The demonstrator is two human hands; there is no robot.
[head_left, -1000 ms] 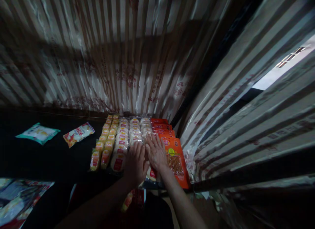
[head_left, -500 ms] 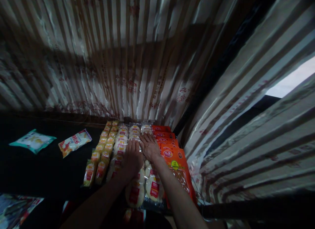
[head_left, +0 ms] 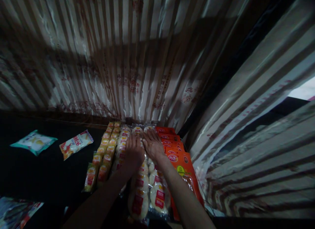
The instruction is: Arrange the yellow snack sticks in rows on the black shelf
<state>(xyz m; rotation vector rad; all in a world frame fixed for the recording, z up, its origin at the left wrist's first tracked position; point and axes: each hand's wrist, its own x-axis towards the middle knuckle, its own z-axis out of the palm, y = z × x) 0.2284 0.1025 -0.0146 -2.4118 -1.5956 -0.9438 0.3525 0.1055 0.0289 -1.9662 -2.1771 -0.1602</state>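
Both my hands lie flat, fingers stretched, on rows of wrapped round white cakes point(head_left: 142, 193) with red labels on a dark shelf. My left hand point(head_left: 134, 151) rests on the cake rows near the back. Beside it, touching, my right hand point(head_left: 153, 145) presses the neighbouring cake row. Left of the cakes run two rows of small yellow snack packs point(head_left: 104, 153). To the right lie overlapping orange packets point(head_left: 178, 156).
A teal packet point(head_left: 34, 142) and a white-red packet point(head_left: 75, 143) lie apart on the dark shelf point(head_left: 36, 170) at left. Striped sheeting point(head_left: 137, 58) hangs behind and to the right. A printed bag point(head_left: 17, 214) shows at the bottom left.
Both hands have slid away from me along the cake rows toward the back. More of the near cakes now shows in front of my arms.
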